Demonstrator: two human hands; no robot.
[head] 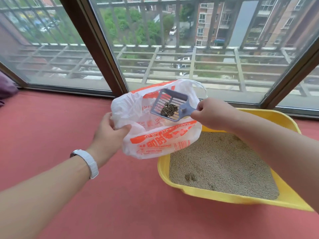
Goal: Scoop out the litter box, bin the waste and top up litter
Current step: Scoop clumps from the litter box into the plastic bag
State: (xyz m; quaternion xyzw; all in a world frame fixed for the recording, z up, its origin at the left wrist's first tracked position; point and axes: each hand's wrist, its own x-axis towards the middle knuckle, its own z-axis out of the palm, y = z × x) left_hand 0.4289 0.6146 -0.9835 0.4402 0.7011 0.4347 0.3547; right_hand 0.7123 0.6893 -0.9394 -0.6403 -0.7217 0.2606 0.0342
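A blue-grey slotted litter scoop [170,105] is held over the open mouth of a white plastic bag with orange print [155,135]. A dark clump of waste [169,109] is carried on its slotted floor, towards the handle end. The scoop's long axis runs from the handle, nearest the litter box, up and away to the open front edge, which points towards the window [172,40]; the scoop is tilted, with the front edge higher than the handle.

The handle is pinched in the grip of the right hand [213,114], the fingers closed tightly round it so that only its stub is seen; the scoop pan sticks out beyond the grip, on the side away from the litter box. The bag's rim is clenched in the left hand [110,130], thumb inside the opening and fingers curled shut outside, so the mouth is kept spread. A white watch strap [89,163] is worn on the left wrist.

The bag hangs just beside the yellow litter box [207,194], overlapping its far corner. The box rests on the red floor [86,204] and is filled with pale granular litter [221,164], in which darker spots are seen near the front wall.
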